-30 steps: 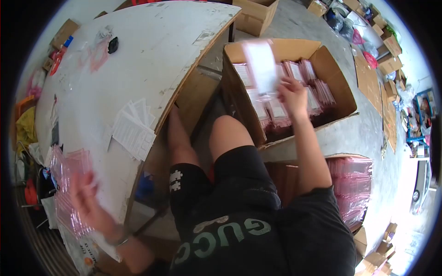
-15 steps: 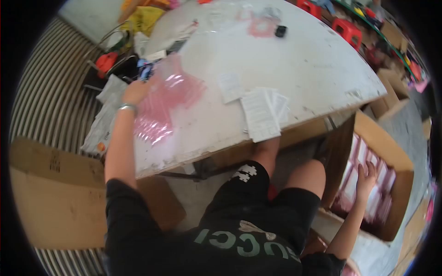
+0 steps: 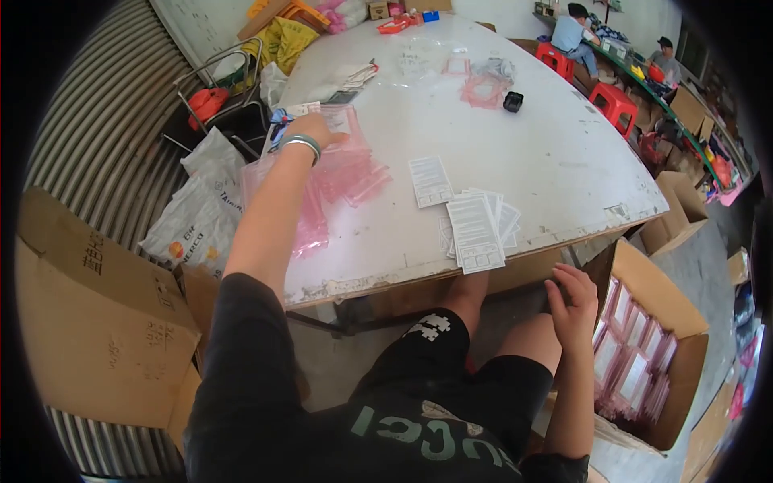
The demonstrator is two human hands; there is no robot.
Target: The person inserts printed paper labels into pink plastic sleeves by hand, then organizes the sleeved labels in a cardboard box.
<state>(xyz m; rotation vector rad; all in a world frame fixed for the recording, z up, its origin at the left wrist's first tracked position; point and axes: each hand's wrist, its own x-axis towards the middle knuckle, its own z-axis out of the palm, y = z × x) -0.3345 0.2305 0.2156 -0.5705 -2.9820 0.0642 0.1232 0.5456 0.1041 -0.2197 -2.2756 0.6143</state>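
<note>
On the white table (image 3: pixel 555 169), a pile of pink clear plastic bags (image 3: pixel 346 173) lies at the left. My left hand (image 3: pixel 310 131), a bangle on its wrist, is over the far part of this pile. Its thumb is stretched out across the bags; the other fingers are mostly hidden under the hand. White printed cards (image 3: pixel 475 232) lie fanned at the near edge, one single card (image 3: pixel 431 182) beside them. My right hand (image 3: pixel 575 306) is raised off the table's near edge, fingers apart, holding nothing. Right of it stands a carton (image 3: pixel 688 302) of filled pink packets (image 3: pixel 632 374).
A black object (image 3: pixel 513 101) and loose clear plastic (image 3: pixel 411 64) lie farther back. A large cardboard box (image 3: pixel 97 322) and a white sack (image 3: pixel 193 221) stand left. Red stools (image 3: pixel 613 105) and two seated people are at a green bench behind right.
My left hand has moved from the pile's left side over its far part. My right hand has come up from above the carton to near the table edge. The view has shifted.
</note>
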